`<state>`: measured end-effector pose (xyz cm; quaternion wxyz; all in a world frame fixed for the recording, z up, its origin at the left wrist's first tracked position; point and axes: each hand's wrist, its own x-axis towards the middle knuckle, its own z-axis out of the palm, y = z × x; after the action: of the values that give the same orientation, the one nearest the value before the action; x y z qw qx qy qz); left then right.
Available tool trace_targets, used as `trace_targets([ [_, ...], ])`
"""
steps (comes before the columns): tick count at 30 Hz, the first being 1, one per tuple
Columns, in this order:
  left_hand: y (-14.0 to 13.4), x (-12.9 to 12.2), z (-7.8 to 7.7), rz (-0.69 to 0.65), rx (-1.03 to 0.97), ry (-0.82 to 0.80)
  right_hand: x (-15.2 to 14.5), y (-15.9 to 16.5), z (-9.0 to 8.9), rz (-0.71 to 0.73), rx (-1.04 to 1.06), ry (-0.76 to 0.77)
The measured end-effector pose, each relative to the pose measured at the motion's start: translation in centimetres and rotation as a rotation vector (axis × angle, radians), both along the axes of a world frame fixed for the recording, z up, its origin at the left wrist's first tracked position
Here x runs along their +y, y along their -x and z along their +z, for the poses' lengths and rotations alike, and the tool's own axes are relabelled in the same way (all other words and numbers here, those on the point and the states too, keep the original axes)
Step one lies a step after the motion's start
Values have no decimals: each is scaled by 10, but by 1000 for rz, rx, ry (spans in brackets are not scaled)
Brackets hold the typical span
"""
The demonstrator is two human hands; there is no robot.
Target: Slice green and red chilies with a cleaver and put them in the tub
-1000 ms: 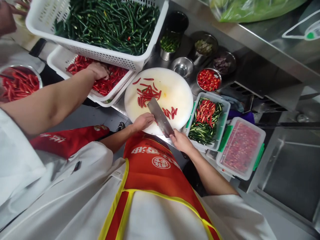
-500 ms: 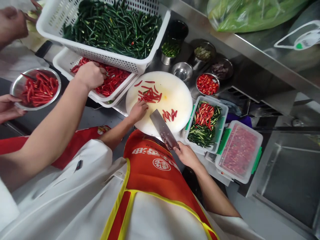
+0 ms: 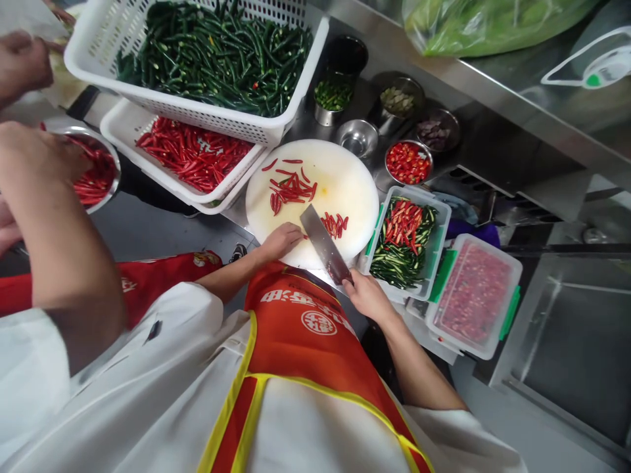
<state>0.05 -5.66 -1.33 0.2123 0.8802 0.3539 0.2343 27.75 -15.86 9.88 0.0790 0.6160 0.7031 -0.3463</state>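
Note:
My right hand [image 3: 367,293] is closed round the handle of a cleaver [image 3: 324,244], whose blade lies low over the round white cutting board [image 3: 355,177]. On the board's near side, my left hand [image 3: 282,241] has its fingers pressed together at a red chili [image 3: 305,236] beside the blade. Only a bit of that chili shows by the fingertips. Whole red chilies [image 3: 293,188] are piled on the board's left half. To the right of the blade lie cut red chili pieces [image 3: 336,225].
A white basket of green chilies [image 3: 227,59] stands over a tray of red chilies [image 3: 194,154]. A co-worker's arm [image 3: 59,190] reaches to a metal bowl [image 3: 117,167] at left. Right of the board are a container of cut chilies [image 3: 407,243], a lidded box [image 3: 476,295] and several metal bowls.
My left hand has moved from the chili pile toward me and right, to the blade. The cleaver has shifted slightly right. The co-worker's hand has gone from the red chili tray to the bowl.

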Motion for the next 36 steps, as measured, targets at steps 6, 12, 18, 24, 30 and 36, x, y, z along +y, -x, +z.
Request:
trace_targets([
  [6,-5,3,2,-17,33,11,8,-2,15,104,-57,11],
  [12,-6,3,0,-49,72,-4,16,-8,35,142,-105,54],
  [18,-7,3,2,-40,135,-3,27,-7,43,204,-131,101],
  [24,-6,1,2,-64,136,2,35,-3,46,216,-94,174],
  [30,-6,1,2,-60,134,32,36,2,48,214,-163,182],
  [36,-8,-1,-1,6,99,36,37,1,50,251,-207,147],
])
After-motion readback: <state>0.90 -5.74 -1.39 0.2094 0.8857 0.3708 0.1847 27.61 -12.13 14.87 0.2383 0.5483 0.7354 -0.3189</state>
